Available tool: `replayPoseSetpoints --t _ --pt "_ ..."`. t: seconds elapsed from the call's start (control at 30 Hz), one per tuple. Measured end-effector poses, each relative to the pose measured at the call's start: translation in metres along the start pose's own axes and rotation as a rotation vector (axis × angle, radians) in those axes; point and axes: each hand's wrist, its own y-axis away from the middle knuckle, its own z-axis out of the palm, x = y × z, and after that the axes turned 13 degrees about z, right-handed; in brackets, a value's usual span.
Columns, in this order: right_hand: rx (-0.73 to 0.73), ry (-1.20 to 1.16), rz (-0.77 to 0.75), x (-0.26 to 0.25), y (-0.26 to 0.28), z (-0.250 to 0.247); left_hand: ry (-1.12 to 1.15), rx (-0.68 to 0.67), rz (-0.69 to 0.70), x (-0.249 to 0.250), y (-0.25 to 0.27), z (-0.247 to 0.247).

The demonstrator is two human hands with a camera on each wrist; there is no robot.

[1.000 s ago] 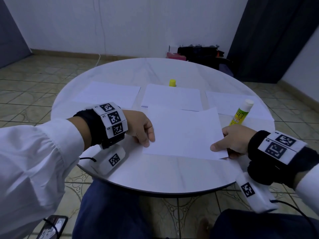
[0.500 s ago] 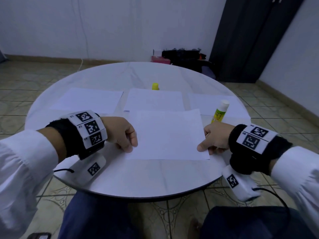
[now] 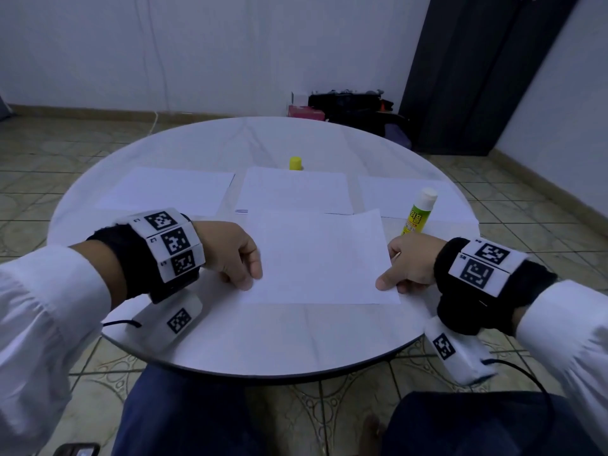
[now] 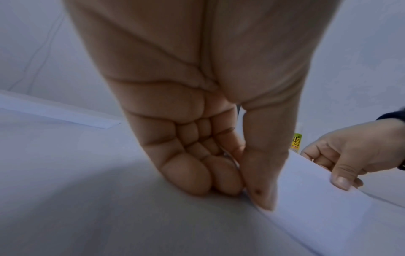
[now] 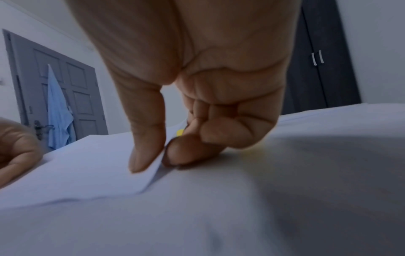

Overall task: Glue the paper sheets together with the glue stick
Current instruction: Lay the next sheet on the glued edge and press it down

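A white paper sheet (image 3: 317, 258) lies near the front of the round white table (image 3: 263, 337). My left hand (image 3: 245, 274) pinches its left edge between thumb and curled fingers, seen close in the left wrist view (image 4: 252, 192). My right hand (image 3: 394, 274) pinches the right edge, thumb on top (image 5: 162, 159). Three more sheets lie behind: left (image 3: 167, 190), middle (image 3: 294, 189), right (image 3: 398, 195). The glue stick (image 3: 418, 212) stands uncapped just beyond my right hand. Its yellow cap (image 3: 295, 163) sits behind the middle sheet.
The table's front edge (image 3: 263, 378) is close to my knees. Dark bags and a pink box (image 3: 345, 110) sit on the floor behind the table, next to a dark wardrobe (image 3: 477, 77). A phone (image 3: 77, 450) lies on the tiled floor at bottom left.
The held sheet has come slightly nearer the front edge and squared up with the table. Both hands keep their pinch on its two side edges. The head view swung right.
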Motion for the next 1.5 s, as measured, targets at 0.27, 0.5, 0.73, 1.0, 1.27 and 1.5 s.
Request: replayPoseSetpoints --t 0.27,0.5,0.73,1.0,1.27,1.5 --pt "0.079 0.362 -0.092 -0.007 0.01 -0.007 -0.25 -0.105 -0.119 0.008 -0.002 -0.009" --pt "-0.003 0.629 -0.115 -0.009 0.002 -0.012 -0.617 -0.198 -0.146 0.046 -0.015 -0.009" --pt "0.139 0.891 -0.176 -0.019 -0.012 -0.007 -0.707 -0.054 0.183 0.11 -0.071 0.042" --pt "0.111 0.914 -0.193 -0.02 -0.028 -0.003 -0.699 -0.197 0.103 0.085 -0.064 0.029" --pt "0.119 0.872 -0.227 -0.019 -0.028 -0.003 -0.585 -0.252 -0.078 0.0 -0.013 -0.009" --pt "0.116 0.931 -0.423 -0.037 0.007 0.012 -0.73 -0.211 -0.029 -0.001 -0.005 -0.004"
